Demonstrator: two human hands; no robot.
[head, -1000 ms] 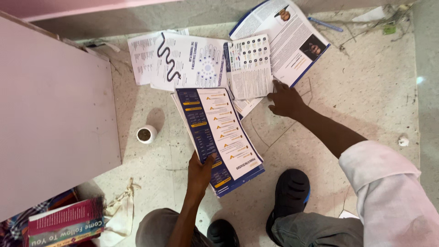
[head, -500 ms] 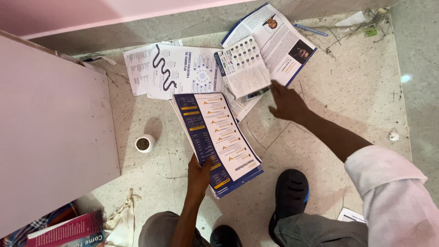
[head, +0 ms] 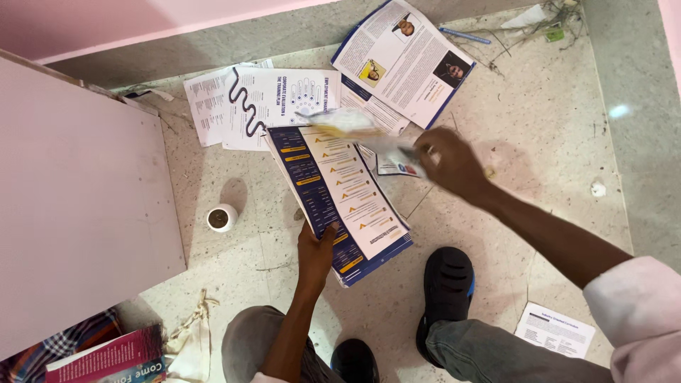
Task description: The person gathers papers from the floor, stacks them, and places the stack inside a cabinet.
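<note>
A: What is gripped by the left hand (head: 316,250)?

B: A stack of blue and white leaflets (head: 339,200) is gripped at its near edge, the thumb laid on top. The stack is held tilted, its far end over the speckled floor (head: 539,149).

A: And the right hand (head: 448,162)?

B: It is closed on a single leaflet (head: 363,132), pinched at one end. That sheet is blurred and is carried just above the far end of the stack.

A: What is found around the stack?

B: Beyond its far end, a white sheet with a dark wavy line (head: 273,103) is spread flat, with another printed sheet (head: 202,103) partly beneath it. Beyond and to the right of the stack, an open magazine with portrait photos (head: 404,60) is laid, and a blue pen (head: 464,35) is seen past that. To the left of the stack a small white cup (head: 221,218) is stood on the floor, with a pale cabinet panel (head: 78,198) further left. Nearer than the stack, a black shoe (head: 447,291) is planted; a printed sheet (head: 555,330) is laid to its right. A red book (head: 106,358) is seen at the near left.
</note>
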